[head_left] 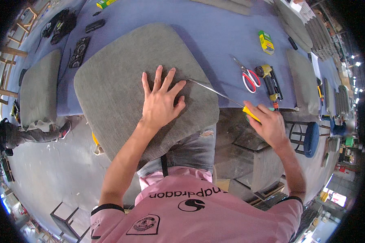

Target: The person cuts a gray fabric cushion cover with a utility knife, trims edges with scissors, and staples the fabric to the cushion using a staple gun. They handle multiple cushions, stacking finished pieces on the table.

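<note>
A grey upholstered seat cushion lies over the near edge of the blue-covered table, its near part reaching over my lap. My left hand is pressed flat on it with the fingers spread. My right hand, to the right of the cushion, is closed around the yellow handle of a screwdriver-like tool with a long thin metal shaft. The shaft points left across the cushion, its tip close to my left fingertips. Whether that tip touches or pierces the fabric I cannot tell.
Red-handled scissors, a nail gun and a green-yellow box lie on the table to the right. More grey cushions stand on both sides. A blue-topped stool is at the right; another person's leg shows left.
</note>
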{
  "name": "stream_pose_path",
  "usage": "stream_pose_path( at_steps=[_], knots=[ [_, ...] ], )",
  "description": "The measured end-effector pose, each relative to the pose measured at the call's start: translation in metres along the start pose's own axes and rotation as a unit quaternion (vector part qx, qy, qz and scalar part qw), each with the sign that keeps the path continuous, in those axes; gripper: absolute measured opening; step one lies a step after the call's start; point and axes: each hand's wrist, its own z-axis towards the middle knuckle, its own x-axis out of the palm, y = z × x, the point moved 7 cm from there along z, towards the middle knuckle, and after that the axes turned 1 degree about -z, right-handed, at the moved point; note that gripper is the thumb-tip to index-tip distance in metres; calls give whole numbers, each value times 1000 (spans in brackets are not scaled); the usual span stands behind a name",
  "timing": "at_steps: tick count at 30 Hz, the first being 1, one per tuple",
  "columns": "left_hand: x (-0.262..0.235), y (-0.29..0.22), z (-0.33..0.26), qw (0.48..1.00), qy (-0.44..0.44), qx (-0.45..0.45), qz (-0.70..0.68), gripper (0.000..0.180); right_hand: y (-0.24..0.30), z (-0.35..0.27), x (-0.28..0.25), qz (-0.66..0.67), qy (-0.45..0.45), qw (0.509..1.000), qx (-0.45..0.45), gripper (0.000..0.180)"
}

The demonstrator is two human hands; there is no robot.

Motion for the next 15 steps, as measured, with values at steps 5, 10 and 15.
stream_pose_path(
  at_steps=[5,10,15],
  knots=[
    [0,1,2,1000,14,-11,0,46,6,16,-20,-92,24,995,-26,55],
    [3,2,3,1000,17,-20,3,47,23,9,-16,-189,29,981,-33,58],
    [4,-1,3,1000,10,-14,8,46,4,-41,101,301,9,945,126,51]
  ],
)
